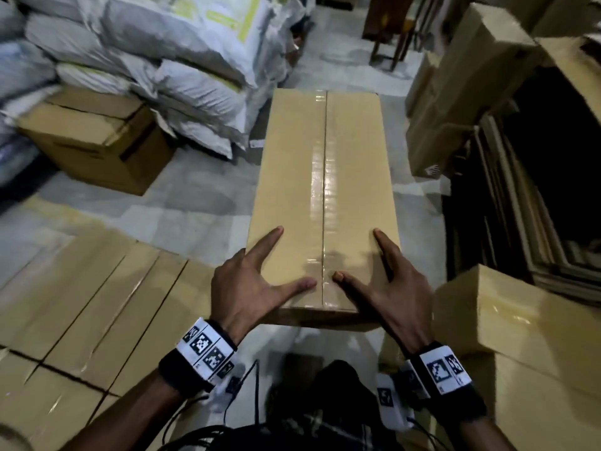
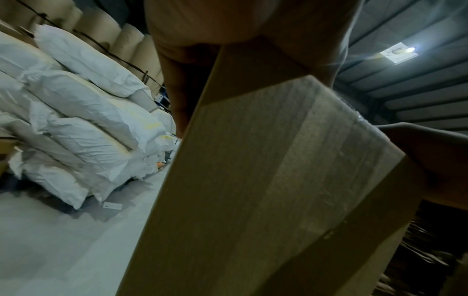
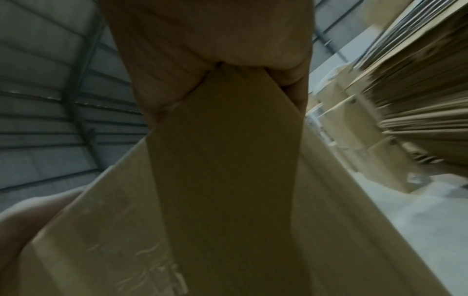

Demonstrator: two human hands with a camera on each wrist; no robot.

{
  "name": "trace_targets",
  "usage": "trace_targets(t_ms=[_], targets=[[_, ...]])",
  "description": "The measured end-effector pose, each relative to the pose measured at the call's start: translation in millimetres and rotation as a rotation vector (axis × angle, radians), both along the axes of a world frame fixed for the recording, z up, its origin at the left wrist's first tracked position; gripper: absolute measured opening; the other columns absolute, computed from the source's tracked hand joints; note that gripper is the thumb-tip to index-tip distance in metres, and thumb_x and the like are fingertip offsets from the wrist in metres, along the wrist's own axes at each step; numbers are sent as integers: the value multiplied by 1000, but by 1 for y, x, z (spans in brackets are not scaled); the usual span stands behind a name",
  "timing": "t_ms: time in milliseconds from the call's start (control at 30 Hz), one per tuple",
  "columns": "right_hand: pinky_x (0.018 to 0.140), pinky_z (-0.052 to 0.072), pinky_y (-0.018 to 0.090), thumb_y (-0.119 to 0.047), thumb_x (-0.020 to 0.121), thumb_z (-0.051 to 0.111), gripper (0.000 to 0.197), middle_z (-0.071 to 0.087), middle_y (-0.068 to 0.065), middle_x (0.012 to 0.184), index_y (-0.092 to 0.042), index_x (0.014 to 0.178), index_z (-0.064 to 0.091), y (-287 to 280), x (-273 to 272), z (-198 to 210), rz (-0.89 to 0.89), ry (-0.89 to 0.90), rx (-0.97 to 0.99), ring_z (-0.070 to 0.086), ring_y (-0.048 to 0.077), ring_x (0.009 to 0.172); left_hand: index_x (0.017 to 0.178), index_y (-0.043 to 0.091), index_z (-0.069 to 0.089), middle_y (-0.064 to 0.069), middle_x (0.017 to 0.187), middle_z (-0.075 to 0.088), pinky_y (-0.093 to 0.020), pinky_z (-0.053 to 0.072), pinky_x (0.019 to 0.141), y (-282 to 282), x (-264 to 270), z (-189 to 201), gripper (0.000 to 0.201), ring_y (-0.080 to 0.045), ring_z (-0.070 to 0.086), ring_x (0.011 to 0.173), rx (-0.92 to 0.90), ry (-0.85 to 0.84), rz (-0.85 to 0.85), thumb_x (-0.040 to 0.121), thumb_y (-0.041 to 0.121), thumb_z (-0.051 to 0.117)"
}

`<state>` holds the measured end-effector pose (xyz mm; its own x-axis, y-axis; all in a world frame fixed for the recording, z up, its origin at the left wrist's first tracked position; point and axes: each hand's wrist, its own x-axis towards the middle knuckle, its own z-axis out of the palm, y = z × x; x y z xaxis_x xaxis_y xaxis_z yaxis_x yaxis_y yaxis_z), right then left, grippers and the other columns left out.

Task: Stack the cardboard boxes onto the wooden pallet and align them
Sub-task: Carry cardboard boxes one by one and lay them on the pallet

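Note:
A long tan cardboard box [image 1: 325, 177] with a clear tape seam down its top points away from me, its near end lifted above the pale floor. My left hand [image 1: 266, 275] holds the near left corner, thumb and index finger spread on top, the other fingers down the side. My right hand [image 1: 374, 275] mirrors it on the near right corner. The left wrist view shows the palm [image 2: 202, 30] against the box [image 2: 266, 190]. In the right wrist view the palm [image 3: 202, 40] presses the box [image 3: 228, 180]. Several flat boxes [image 1: 81, 304] lie side by side at lower left. No pallet is visible.
White sacks [image 1: 182, 60] are piled at the back left, with an open carton [image 1: 97, 138] beside them. More boxes [image 1: 455, 92] stand at the back right, flattened cardboard sheets [image 1: 536, 190] lean at right, and another box [image 1: 520, 320] sits close at my right.

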<state>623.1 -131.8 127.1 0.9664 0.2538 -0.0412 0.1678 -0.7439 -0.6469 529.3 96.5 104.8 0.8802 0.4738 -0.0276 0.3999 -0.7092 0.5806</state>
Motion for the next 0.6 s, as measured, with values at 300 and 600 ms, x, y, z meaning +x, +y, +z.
trace_targets(t_ms=[300, 600], targets=[[101, 50, 40, -93, 61, 65, 106, 66, -2, 134, -57, 153, 29, 121, 223, -17, 209, 5, -40, 63, 23, 121, 155, 60, 20, -1, 138, 66, -47, 53, 103, 96, 178, -11, 116, -24, 64, 122, 24, 24, 188, 52, 111, 43], [95, 54, 39, -96, 56, 63, 108, 70, 0, 128, -55, 152, 34, 261, 476, -4, 480, -10, -65, 66, 25, 114, 154, 57, 28, 1, 140, 65, -42, 53, 104, 185, 376, 4, 114, -24, 63, 124, -42, 13, 469, 55, 108, 49]])
